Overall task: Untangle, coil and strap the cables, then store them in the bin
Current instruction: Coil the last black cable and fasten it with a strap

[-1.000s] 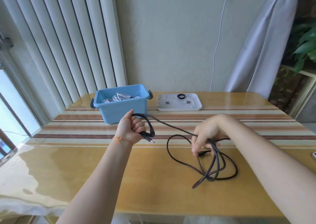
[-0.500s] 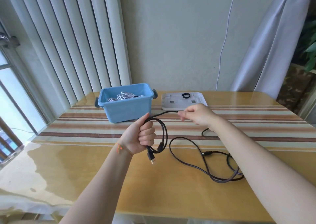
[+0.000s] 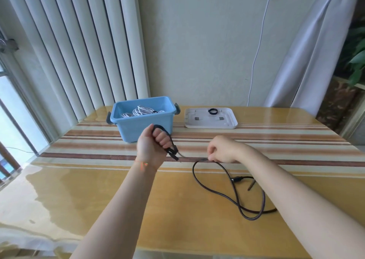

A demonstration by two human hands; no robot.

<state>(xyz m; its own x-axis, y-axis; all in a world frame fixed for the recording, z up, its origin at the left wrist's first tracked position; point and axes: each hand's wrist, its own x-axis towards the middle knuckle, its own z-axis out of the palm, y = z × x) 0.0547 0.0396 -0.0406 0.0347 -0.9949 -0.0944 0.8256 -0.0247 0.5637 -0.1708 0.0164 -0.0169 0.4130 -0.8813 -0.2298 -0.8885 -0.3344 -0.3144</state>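
Observation:
My left hand (image 3: 153, 147) grips a small coil of the black cable (image 3: 231, 197) in its fist, raised in front of the blue bin (image 3: 126, 128). A plug end sticks out below the fingers. My right hand (image 3: 222, 150) pinches the same cable lower down, close to the table. From there the loose length lies in loops on the wooden table, partly hidden under my right forearm. The blue bin holds a coiled white cable (image 3: 139, 111).
A white tray (image 3: 229, 125) with a black strap ring (image 3: 213, 111) lies right of the bin at the back of the table. A white cord (image 3: 256, 55) hangs down the wall from a socket. Vertical blinds stand left, a curtain right.
My right hand came down from near the tray to the table and now pinches the cable lower. The coil in my left hand looks tighter, and less loose cable lies on the table.

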